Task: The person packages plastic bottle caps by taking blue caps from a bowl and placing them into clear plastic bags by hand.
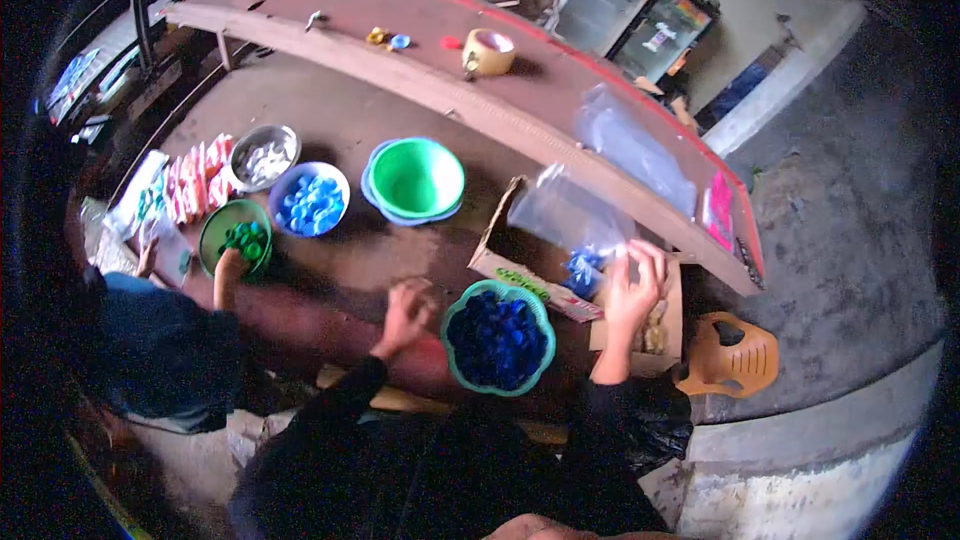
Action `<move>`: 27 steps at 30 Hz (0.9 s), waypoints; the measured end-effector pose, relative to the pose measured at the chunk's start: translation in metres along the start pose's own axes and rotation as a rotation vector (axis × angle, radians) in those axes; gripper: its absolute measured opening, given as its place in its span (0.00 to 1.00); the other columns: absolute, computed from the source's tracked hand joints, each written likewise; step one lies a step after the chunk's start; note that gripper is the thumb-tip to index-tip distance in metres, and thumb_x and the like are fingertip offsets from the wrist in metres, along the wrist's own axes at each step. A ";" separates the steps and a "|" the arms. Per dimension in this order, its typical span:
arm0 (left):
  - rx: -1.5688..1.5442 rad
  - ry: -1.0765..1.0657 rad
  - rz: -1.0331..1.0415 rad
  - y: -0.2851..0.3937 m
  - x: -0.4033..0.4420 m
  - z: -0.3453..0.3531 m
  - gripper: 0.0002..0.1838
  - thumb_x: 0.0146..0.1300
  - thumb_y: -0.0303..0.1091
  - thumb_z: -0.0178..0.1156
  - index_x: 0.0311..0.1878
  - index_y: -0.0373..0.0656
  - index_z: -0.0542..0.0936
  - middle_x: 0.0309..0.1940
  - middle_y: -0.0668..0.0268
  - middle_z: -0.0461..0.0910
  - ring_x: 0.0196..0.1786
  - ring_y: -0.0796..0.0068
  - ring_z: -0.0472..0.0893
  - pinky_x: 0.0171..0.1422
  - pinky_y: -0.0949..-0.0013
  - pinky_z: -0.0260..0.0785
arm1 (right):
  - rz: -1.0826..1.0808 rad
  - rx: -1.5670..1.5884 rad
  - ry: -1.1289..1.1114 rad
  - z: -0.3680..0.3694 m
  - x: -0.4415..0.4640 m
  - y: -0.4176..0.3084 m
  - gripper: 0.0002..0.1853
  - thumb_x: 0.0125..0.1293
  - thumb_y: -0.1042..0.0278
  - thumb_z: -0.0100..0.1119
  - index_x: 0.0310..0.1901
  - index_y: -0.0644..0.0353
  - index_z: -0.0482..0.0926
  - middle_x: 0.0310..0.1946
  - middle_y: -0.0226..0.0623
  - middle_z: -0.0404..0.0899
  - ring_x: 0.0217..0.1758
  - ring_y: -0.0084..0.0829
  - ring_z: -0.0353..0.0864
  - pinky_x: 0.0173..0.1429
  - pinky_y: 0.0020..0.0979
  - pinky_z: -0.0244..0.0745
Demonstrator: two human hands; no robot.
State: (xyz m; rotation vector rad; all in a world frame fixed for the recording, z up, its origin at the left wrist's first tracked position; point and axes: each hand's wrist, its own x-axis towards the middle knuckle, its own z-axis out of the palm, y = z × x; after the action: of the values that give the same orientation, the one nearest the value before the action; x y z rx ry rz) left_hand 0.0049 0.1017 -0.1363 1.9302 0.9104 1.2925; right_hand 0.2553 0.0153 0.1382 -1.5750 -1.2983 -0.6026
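My left hand [408, 312] hovers over the table just left of a scalloped green basin [546, 360] of dark blue bottle caps [497, 340]. Its fingers are loosely bent and apart, somewhat blurred, with nothing visible in them. Above the right end of an open cardboard box [505, 268] is my right hand [637, 285], its bent fingers apart and no held thing showing. Close to its fingers, a clear plastic bag [570, 210] lies in the box. Bright blue caps [583, 270], seemingly bagged, sit beside that hand; whether it touches the plastic is unclear.
At left, another person's hand [230, 265] reaches into a bowl of green caps [245, 238]. Nearby stand bowls of light blue caps [312, 205] and white caps [265, 162], plus stacked empty basins [415, 178]. A raised shelf [430, 90] carries a tape roll [490, 52]. An orange chair [735, 355] is at right.
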 end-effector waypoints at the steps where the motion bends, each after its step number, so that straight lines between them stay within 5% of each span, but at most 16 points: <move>1: -0.036 0.088 -0.058 -0.044 -0.009 -0.006 0.20 0.54 0.30 0.61 0.52 0.44 0.74 0.48 0.59 0.74 0.50 0.59 0.73 0.59 0.60 0.62 | 0.078 0.035 -0.028 0.002 -0.021 0.000 0.04 0.56 0.76 0.61 0.30 0.66 0.76 0.35 0.38 0.76 0.41 0.34 0.75 0.49 0.32 0.68; 3: -0.479 0.406 -0.479 -0.101 -0.020 -0.026 0.17 0.60 0.34 0.58 0.52 0.41 0.74 0.46 0.64 0.76 0.49 0.67 0.75 0.57 0.65 0.63 | 0.175 0.064 -0.046 0.008 -0.060 0.008 0.03 0.54 0.77 0.61 0.31 0.65 0.77 0.33 0.40 0.76 0.40 0.37 0.76 0.47 0.34 0.69; 8: -1.020 0.678 -0.929 -0.152 -0.014 -0.079 0.23 0.64 0.48 0.53 0.57 0.44 0.69 0.49 0.64 0.74 0.48 0.69 0.75 0.51 0.66 0.69 | 0.495 0.188 -0.076 0.008 -0.129 0.036 0.04 0.57 0.75 0.61 0.32 0.65 0.77 0.32 0.40 0.77 0.38 0.35 0.75 0.46 0.33 0.69; 11: -1.286 0.569 -0.821 -0.183 0.002 -0.091 0.24 0.62 0.50 0.55 0.55 0.44 0.69 0.43 0.65 0.75 0.44 0.69 0.76 0.47 0.64 0.72 | 0.526 0.153 -0.102 0.003 -0.148 0.053 0.04 0.58 0.74 0.60 0.32 0.66 0.76 0.32 0.40 0.77 0.38 0.35 0.75 0.46 0.33 0.69; 13: -1.191 0.620 -0.871 -0.175 0.040 -0.087 0.24 0.61 0.52 0.57 0.51 0.44 0.71 0.33 0.68 0.75 0.37 0.69 0.77 0.41 0.64 0.73 | 0.528 0.165 -0.098 -0.003 -0.151 0.061 0.05 0.59 0.74 0.60 0.32 0.66 0.76 0.32 0.40 0.76 0.38 0.35 0.74 0.46 0.32 0.68; 15: -0.578 0.465 -0.903 -0.164 0.077 -0.078 0.25 0.59 0.53 0.58 0.51 0.45 0.71 0.27 0.65 0.77 0.32 0.63 0.78 0.37 0.61 0.73 | 0.484 0.157 -0.069 -0.008 -0.150 0.053 0.05 0.59 0.74 0.59 0.33 0.67 0.75 0.32 0.40 0.76 0.38 0.35 0.74 0.46 0.32 0.68; 17: 0.230 0.093 -0.338 -0.214 0.076 0.008 0.21 0.60 0.50 0.56 0.49 0.45 0.73 0.24 0.57 0.76 0.29 0.52 0.77 0.33 0.57 0.71 | 0.582 0.129 -0.111 -0.012 -0.158 0.057 0.05 0.60 0.73 0.58 0.32 0.66 0.75 0.32 0.39 0.75 0.37 0.32 0.74 0.45 0.31 0.69; 19: 0.448 -0.148 -0.161 -0.148 0.031 0.059 0.17 0.61 0.45 0.53 0.47 0.43 0.74 0.28 0.50 0.77 0.32 0.47 0.77 0.35 0.53 0.70 | 0.633 0.104 -0.130 -0.020 -0.155 0.051 0.05 0.59 0.73 0.59 0.32 0.66 0.75 0.31 0.39 0.75 0.36 0.32 0.74 0.45 0.30 0.69; 22: 0.311 -0.302 -0.202 -0.060 -0.029 0.025 0.14 0.63 0.40 0.51 0.44 0.39 0.74 0.28 0.46 0.76 0.31 0.47 0.77 0.34 0.53 0.69 | 0.484 0.034 -0.058 -0.019 -0.161 0.061 0.06 0.60 0.72 0.59 0.34 0.66 0.77 0.30 0.38 0.77 0.35 0.28 0.74 0.43 0.29 0.69; 26: 0.029 -0.317 -0.438 -0.011 -0.069 -0.029 0.12 0.65 0.35 0.51 0.35 0.35 0.74 0.24 0.43 0.70 0.26 0.47 0.75 0.29 0.61 0.66 | 0.684 0.161 -0.181 -0.012 -0.174 0.029 0.07 0.61 0.71 0.58 0.32 0.67 0.76 0.29 0.37 0.76 0.35 0.29 0.75 0.42 0.28 0.70; 27: 0.035 -0.325 -0.440 -0.007 -0.063 -0.032 0.12 0.65 0.35 0.51 0.35 0.35 0.74 0.24 0.43 0.70 0.26 0.47 0.75 0.29 0.61 0.66 | 0.471 0.087 -0.218 -0.002 -0.193 0.050 0.06 0.60 0.71 0.59 0.31 0.66 0.76 0.30 0.37 0.76 0.36 0.30 0.76 0.43 0.29 0.70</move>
State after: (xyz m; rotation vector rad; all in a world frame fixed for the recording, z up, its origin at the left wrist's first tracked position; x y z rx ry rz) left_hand -0.0438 0.0584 -0.1633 1.7645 1.1092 0.6907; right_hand 0.2423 -0.0712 -0.0410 -1.8277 -1.0345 -0.0806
